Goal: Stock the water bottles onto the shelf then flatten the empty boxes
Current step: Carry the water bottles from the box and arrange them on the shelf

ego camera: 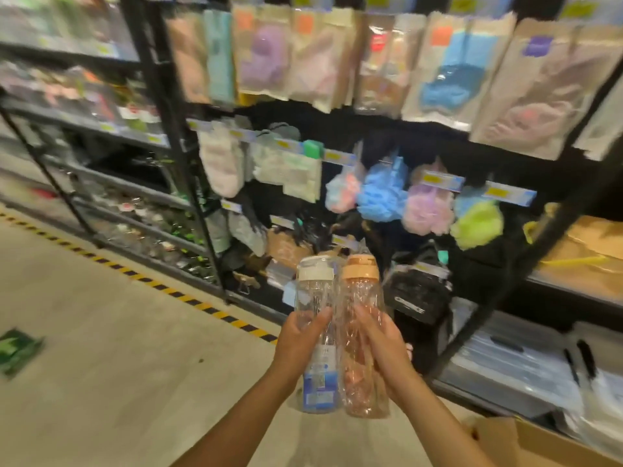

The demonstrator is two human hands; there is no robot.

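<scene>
I hold two water bottles upright and side by side in front of the black shelf rack (pixel 175 106). My left hand (pixel 300 342) grips a clear bottle (pixel 315 305) with a white lid and a blue label near its base. My right hand (pixel 381 345) grips a clear orange-tinted bottle (pixel 362 298) with an orange lid. Both bottles are wrapped in thin plastic film. The corner of an open cardboard box (pixel 515 439) shows at the bottom right, its inside hidden.
The rack carries hanging packets of sponges and cloths, coloured bath puffs (pixel 381 193) and dark bags (pixel 418 294). Clear plastic items fill the low shelf at right (pixel 526 362). A yellow-black striped line (pixel 188 298) runs along the floor. A green packet (pixel 17 348) lies at left.
</scene>
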